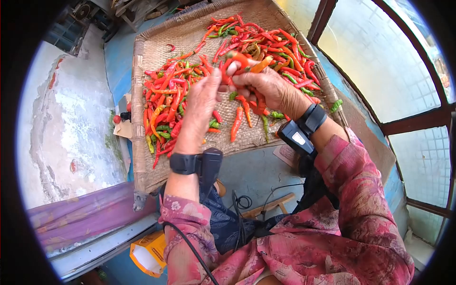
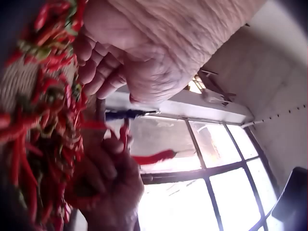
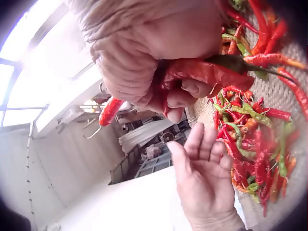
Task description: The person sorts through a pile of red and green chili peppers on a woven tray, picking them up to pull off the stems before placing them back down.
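Observation:
My right hand [image 1: 270, 88] grips several red and orange chili peppers [image 1: 260, 65] over the middle of a woven tray [image 1: 166, 38]. In the right wrist view a red chili pepper [image 3: 204, 73] with a dark stem crosses the curled fingers, and another red tip pokes out behind the thumb side. My left hand [image 1: 205, 92] is right beside it; its palm faces the right wrist camera and its fingers [image 3: 208, 142] are loosely extended, holding nothing. A heap of mostly red peppers [image 1: 159, 111] lies left on the tray, another pepper heap [image 1: 289, 54] right. A few loose peppers [image 1: 236, 124] lie below the hands.
The tray's raised rim [image 1: 138, 85] surrounds the peppers. A peeling wall [image 1: 71, 123] stands at left, framed windows [image 1: 380, 57] at right. An orange box [image 1: 148, 256] and a wooden stool [image 1: 270, 206] are low down, with dark cables [image 1: 243, 202] near the legs.

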{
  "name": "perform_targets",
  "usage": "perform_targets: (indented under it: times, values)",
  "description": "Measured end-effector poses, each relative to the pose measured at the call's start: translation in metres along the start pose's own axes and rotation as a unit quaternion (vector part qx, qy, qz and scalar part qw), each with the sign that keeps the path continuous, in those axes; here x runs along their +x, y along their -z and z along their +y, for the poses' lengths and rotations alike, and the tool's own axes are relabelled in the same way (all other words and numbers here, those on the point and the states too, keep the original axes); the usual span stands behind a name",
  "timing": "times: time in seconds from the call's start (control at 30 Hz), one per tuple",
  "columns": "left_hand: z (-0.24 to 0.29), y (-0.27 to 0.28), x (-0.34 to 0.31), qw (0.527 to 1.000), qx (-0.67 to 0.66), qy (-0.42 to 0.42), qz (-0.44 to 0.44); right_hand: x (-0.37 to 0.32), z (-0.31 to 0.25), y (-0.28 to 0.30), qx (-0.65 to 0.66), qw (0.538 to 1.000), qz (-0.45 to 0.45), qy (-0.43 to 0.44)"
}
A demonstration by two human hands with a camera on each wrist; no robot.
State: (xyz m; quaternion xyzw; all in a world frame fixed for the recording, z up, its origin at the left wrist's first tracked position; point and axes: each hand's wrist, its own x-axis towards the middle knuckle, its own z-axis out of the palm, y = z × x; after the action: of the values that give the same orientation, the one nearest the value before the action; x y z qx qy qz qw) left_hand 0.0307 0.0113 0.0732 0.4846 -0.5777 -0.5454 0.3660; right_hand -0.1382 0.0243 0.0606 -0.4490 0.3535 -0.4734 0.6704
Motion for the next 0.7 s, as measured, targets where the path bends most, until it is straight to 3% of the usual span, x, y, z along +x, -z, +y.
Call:
perform_targets:
  times: [0.07,0.13,0.27,0.37,0.43,0.47,0.53,0.57,0.63,0.7]
  values:
    - [-0.004,-0.007,0.005,0.996,-0.076,0.030,-0.045,0.005,0.010,-0.001,0.001,1.000,-0.016,-0.011]
    - [-0.009,-0.011,0.009,0.991,-0.136,0.007,-0.012,0.004,0.008,-0.004,0.014,1.000,-0.016,-0.009]
    - [-0.023,-0.005,0.018,0.986,-0.151,-0.014,0.064,0.000,0.005,0.001,0.035,0.994,0.089,-0.053]
    - [-0.012,0.018,0.017,0.986,-0.107,-0.042,0.124,0.002,0.003,0.011,0.046,0.986,0.150,-0.063]
    - [-0.006,0.048,0.017,0.984,0.012,-0.075,0.162,0.006,0.006,0.023,0.072,0.979,0.177,-0.070]
    - [-0.011,0.073,0.023,0.961,0.181,-0.109,0.177,0.004,0.005,0.024,0.096,0.975,0.187,-0.068]
    - [-0.013,0.098,0.019,0.837,0.474,-0.167,0.216,0.005,0.004,0.027,0.111,0.975,0.181,-0.071]
    - [-0.011,0.097,0.013,0.837,0.474,-0.167,0.216,0.005,0.004,0.029,0.126,0.974,0.175,-0.075]
    - [-0.010,0.094,0.004,0.710,0.589,-0.232,0.308,0.003,0.003,0.025,0.098,0.979,0.161,-0.076]
    - [-0.010,0.089,0.008,0.693,0.608,-0.250,0.295,0.002,0.001,0.018,0.069,0.984,0.145,-0.074]
